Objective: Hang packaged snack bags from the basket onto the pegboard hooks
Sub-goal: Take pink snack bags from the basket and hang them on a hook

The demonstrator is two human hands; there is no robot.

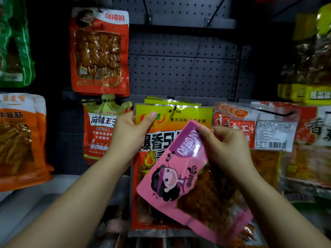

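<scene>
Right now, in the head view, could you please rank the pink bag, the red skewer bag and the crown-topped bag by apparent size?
1. pink bag, though nearest the camera
2. red skewer bag
3. crown-topped bag, partly hidden by the left hand

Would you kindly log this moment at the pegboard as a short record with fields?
Setting: dark pegboard with snack bags hanging on hooks
Left hand: left hand, thumb on the upper left corner of the yellow-topped bag, which hangs on a hook
Right hand: right hand, grip on the top edge of the pink bag
Pink bag: tilted, in front of the yellow-topped bag, on no hook
Free hooks: two bare hooks above
Neighbours: red skewer bag upper left, crown-topped bag beside the left hand
</scene>
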